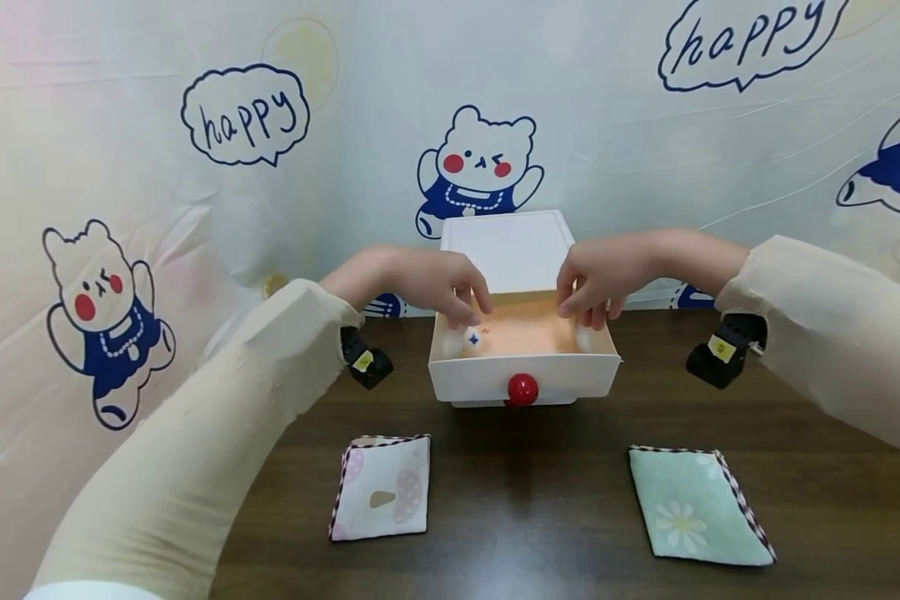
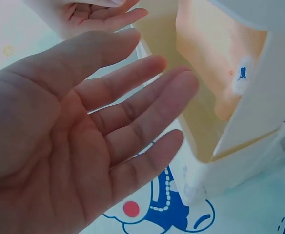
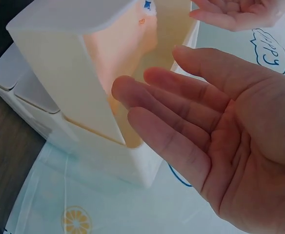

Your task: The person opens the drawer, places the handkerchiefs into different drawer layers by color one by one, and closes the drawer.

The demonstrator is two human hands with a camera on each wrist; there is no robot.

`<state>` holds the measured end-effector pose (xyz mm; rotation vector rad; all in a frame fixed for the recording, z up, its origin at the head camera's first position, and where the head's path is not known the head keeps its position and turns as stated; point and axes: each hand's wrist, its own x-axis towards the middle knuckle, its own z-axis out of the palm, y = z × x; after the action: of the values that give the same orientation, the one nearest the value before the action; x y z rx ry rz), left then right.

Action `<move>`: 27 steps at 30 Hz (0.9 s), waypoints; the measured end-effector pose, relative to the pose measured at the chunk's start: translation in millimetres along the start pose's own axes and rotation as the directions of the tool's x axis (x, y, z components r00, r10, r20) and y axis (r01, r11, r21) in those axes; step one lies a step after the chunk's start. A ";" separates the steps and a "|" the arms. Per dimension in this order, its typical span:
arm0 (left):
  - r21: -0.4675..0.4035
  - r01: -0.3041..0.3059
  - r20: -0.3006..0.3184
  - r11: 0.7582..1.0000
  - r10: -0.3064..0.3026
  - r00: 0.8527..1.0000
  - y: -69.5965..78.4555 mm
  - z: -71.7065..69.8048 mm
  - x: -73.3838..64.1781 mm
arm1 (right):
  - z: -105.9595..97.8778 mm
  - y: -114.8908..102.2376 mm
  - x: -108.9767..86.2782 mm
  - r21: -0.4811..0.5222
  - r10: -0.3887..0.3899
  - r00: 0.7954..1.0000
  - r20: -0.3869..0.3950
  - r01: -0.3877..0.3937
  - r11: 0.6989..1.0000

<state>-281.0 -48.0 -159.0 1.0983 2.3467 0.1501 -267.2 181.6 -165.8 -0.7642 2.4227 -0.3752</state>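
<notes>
A white box (image 1: 507,250) stands at the back of the table, its drawer (image 1: 480,368) with a red ball knob (image 1: 522,389) pulled out toward me. Inside the drawer lies a peach-orange piece (image 1: 528,329) that looks like folded cloth, with a small white-and-blue print near its left end. Over the drawer's left side is my left hand (image 1: 444,287), palm bare and fingers loosely bent in the left wrist view. My right hand (image 1: 600,271) hovers at the opposite side, likewise holding nothing, as the right wrist view (image 3: 196,122) hand shows.
A folded white-and-pink cloth (image 1: 382,487) with a checked edge lies at the front left of the dark wooden table (image 1: 525,517). On the front right is a folded green cloth (image 1: 697,504) with a daisy. Behind the box hangs a printed sheet (image 1: 375,125).
</notes>
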 end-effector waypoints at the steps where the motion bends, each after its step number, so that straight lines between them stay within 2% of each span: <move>1: -0.003 -0.008 -0.014 1.000 0.008 1.000 -0.6 0.8 -1.2 | 0.0 0.8 -1.5 0.000 -0.001 1.000 -0.006 0.001 1.000; 7: -0.025 -0.041 -0.091 0.999 0.038 0.995 -3.5 5.0 -9.7 | 2.0 6.8 -10.3 -0.001 -0.017 0.999 -0.047 0.017 1.000; 12: -0.017 -0.046 -0.145 0.999 0.043 0.988 -7.4 8.2 -18.5 | 3.5 10.3 -17.5 0.006 -0.025 0.998 -0.065 0.025 1.000; 17: -0.044 -0.042 -0.169 0.998 0.034 0.985 -17.0 13.3 -27.0 | 5.7 12.6 -25.6 0.014 -0.029 0.995 -0.093 0.031 0.999; 27: -0.171 -0.051 -0.206 0.984 0.015 0.978 -39.6 28.1 -47.0 | 12.4 24.5 -43.4 0.042 -0.002 0.988 -0.152 0.009 0.999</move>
<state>-268.9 -112.4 -175.5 1.0791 2.4386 0.4945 -241.2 225.9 -167.1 -0.7483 2.5460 -0.5023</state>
